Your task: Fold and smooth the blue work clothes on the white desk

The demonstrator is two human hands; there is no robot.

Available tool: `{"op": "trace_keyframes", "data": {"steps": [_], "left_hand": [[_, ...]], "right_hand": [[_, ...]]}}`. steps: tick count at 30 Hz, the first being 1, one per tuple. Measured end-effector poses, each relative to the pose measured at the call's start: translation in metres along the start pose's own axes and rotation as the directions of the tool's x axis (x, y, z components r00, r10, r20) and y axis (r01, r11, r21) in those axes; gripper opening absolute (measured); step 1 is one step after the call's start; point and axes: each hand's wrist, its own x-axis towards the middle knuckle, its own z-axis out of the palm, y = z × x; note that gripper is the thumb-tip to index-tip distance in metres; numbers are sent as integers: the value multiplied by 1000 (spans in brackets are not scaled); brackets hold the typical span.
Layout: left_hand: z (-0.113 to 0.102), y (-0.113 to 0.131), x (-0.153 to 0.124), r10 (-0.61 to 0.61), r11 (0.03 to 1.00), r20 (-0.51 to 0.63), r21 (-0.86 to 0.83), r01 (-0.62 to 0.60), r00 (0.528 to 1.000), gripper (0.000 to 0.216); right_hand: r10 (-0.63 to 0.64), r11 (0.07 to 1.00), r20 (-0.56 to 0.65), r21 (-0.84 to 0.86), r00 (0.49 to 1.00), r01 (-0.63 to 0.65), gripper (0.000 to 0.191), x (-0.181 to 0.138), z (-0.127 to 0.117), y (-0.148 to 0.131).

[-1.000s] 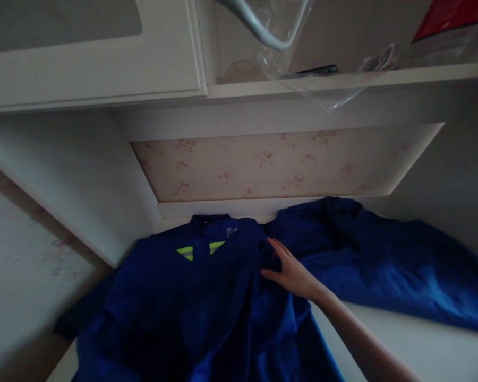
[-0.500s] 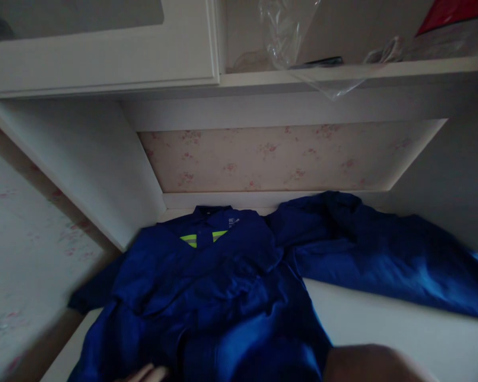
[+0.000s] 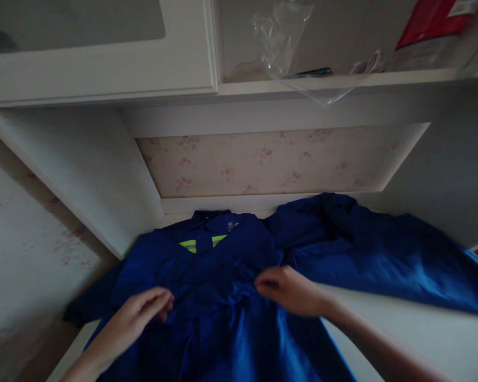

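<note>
A: Well, the biggest thing is the white desk surface (image 3: 402, 329) set in a white alcove, with pale floral wallpaper (image 3: 279, 162) behind it.

B: And on it?

A: A dark blue work jacket with yellow-green reflective strips at the collar (image 3: 223, 276) is spread across the left and middle, its sleeve running off to the right.

B: Above?

A: A white shelf (image 3: 342, 82) carrying a crumpled clear plastic bag (image 3: 281, 40).

B: The hands?

A: The left hand (image 3: 141, 313) rests on the jacket's left front, fingers loosely curled, gripping nothing. The right hand (image 3: 292, 289) lies at mid-chest, fingers bent onto the cloth; whether it pinches a fold I cannot tell.
</note>
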Motion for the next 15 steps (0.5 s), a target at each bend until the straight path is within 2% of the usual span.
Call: {"op": "trace_keyframes", "data": {"steps": [1, 2, 4, 6, 8, 10, 12, 15], "left_hand": [[-12, 1, 22, -2, 1000, -160, -25, -2, 987, 49], [-25, 0, 46, -4, 1000, -309, 13, 8, 951, 50], [-47, -4, 97, 9, 996, -438, 88, 33, 899, 50], [-63, -11, 144, 37, 981, -514, 180, 65, 857, 46], [-72, -22, 181, 63, 956, -552, 272, 108, 832, 43], [-76, -34, 205, 73, 921, -544, 358, 152, 836, 41], [-77, -45, 218, 60, 883, -493, 431, 184, 868, 39], [-83, -53, 222, 32, 831, -394, 521, 194, 919, 31]], "right_hand": [[51, 999, -108, 7, 993, -50, 24, 31, -16, 0], [143, 989, -216, 5, 966, -146, 24, 63, -31, 2], [247, 963, -336, -20, 909, -269, 31, 121, -56, 15], [308, 932, -411, -53, 858, -359, 36, 166, -72, 34], [341, 903, -449, -88, 826, -420, 41, 197, -77, 53], [373, 874, -450, -124, 812, -470, 46, 215, -74, 69], [412, 843, -420, -162, 809, -513, 47, 225, -67, 80], [423, 825, -363, -225, 830, -519, 36, 228, -60, 90]]}}
